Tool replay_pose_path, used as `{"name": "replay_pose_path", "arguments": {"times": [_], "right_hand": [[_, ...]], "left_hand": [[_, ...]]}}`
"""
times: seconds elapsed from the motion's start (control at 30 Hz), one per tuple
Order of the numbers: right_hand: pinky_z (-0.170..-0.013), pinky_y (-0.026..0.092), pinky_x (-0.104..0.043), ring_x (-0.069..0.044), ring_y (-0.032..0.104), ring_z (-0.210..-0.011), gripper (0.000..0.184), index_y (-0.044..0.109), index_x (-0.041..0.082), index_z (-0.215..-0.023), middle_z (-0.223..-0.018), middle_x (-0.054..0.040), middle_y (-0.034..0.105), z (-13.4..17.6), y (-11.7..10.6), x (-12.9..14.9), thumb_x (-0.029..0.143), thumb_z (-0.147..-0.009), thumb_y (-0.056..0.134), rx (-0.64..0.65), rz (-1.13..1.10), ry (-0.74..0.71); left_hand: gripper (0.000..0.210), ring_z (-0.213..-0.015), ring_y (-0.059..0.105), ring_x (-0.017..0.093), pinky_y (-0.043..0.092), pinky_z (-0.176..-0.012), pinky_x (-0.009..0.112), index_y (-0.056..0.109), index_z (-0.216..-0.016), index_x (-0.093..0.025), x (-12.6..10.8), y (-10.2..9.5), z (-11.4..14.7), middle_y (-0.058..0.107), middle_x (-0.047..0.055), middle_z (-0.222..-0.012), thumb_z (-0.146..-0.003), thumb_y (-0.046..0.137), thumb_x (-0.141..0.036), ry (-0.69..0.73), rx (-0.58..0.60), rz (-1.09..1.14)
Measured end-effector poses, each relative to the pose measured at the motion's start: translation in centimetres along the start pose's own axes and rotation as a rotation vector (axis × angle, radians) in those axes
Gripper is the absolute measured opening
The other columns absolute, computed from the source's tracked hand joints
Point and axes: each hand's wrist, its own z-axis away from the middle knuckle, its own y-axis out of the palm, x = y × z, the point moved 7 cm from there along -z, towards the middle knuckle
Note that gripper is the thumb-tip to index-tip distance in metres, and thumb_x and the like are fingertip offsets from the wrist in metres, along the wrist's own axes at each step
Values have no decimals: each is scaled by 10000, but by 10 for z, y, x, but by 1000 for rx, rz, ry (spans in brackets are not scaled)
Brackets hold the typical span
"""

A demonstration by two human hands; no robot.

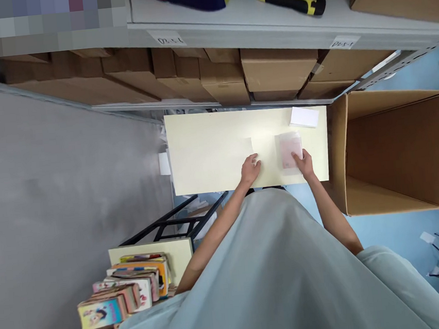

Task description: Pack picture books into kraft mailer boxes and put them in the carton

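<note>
My right hand (305,165) grips the right edge of a flat pink item in a clear plastic sleeve (289,145), thumb on top. The sleeve lies over the cream tabletop (206,150). To the left, my left hand (250,170) is low over the same tabletop, its thumb and fingers apart with nothing visible between them. Just beyond its fingertips is the edge of a thin pale sheet (249,144), hard to make out against the table. A small white stack of paper or cards (304,117) sits at the table's far right corner.
A large open cardboard box (397,152) stands against the table's right end. Behind the table, a shelf (229,26) carries utility knives (289,0), with cardboard boxes (280,68) below. Stacked books (130,287) rest on a small stand at lower left.
</note>
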Motion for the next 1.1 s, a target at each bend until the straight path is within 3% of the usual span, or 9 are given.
{"name": "replay_pose_path", "arguments": {"times": [0.13, 0.23, 0.37, 0.47, 0.63, 0.77, 0.9, 1.0, 1.1], "right_hand": [[-908, 603, -423, -296, 704, -1033, 579, 707, 212, -1084, -1113, -111, 782, 31, 3, 48, 730, -841, 797, 64, -155, -21], [-969, 613, -438, -307, 728, -1117, 555, 723, 223, -1181, -1210, -109, 795, 59, 16, 92, 666, -865, 829, 126, -276, -61], [-1021, 614, -457, -312, 738, -1165, 579, 707, 231, -1263, -1270, -109, 801, 85, 35, 137, 639, -877, 849, 174, -369, -117], [-1025, 612, -459, -314, 736, -1164, 592, 700, 223, -1251, -1267, -117, 799, 92, 52, 156, 650, -869, 852, 178, -331, -167], [-999, 600, -453, -307, 721, -1098, 558, 679, 218, -1158, -1176, -116, 781, 94, 86, 173, 701, -897, 779, 119, -217, -227], [-996, 587, -439, -295, 701, -1082, 528, 661, 232, -1157, -1142, -96, 759, 101, 111, 191, 713, -946, 705, 69, -171, -296], [-958, 579, -401, -274, 683, -1053, 469, 641, 243, -1137, -1112, -75, 739, 111, 130, 212, 690, -995, 649, 31, -158, -358], [-922, 573, -384, -262, 674, -1020, 443, 634, 241, -1129, -1101, -69, 728, 116, 143, 225, 667, -1008, 648, 10, -188, -365], [-918, 573, -383, -261, 668, -1019, 450, 636, 241, -1137, -1096, -68, 726, 119, 158, 234, 666, -994, 671, 3, -232, -351]], "left_hand": [[683, -1430, 662, 329, 490, -1245, 477, 657, -1459, -183, -26, -15, 16, 702, 196, -1516, -897, 852, -519, -36, 153, 245], [830, -1428, 665, 338, 540, -1173, 458, 653, -1478, -212, -51, -23, 41, 680, 188, -1557, -820, 898, -653, -55, 240, 431], [752, -1254, 751, 324, 598, -1044, 430, 766, -1308, -204, -83, -45, 67, 785, 152, -1385, -795, 869, -744, 0, 295, 610], [658, -1150, 772, 300, 612, -996, 405, 792, -1180, -182, -98, -78, 73, 828, 138, -1239, -739, 938, -649, 135, 195, 619], [515, -911, 744, 203, 636, -827, 322, 783, -1147, -188, -101, -126, 76, 799, 82, -1076, -799, 890, -552, 305, 13, 443], [547, -802, 676, 145, 647, -747, 283, 762, -1258, -188, -100, -156, 80, 746, 64, -1053, -859, 851, -552, 399, -83, 399], [657, -845, 703, 176, 624, -641, 258, 709, -1434, -201, -94, -179, 82, 740, 78, -1051, -951, 745, -645, 389, 30, 427], [753, -943, 746, 204, 643, -727, 278, 669, -1490, -213, -86, -194, 83, 762, 100, -1143, -890, 829, -639, 383, 143, 446], [732, -997, 760, 227, 651, -832, 327, 698, -1408, -204, -76, -209, 86, 772, 100, -1133, -833, 892, -614, 387, 184, 457]]}}
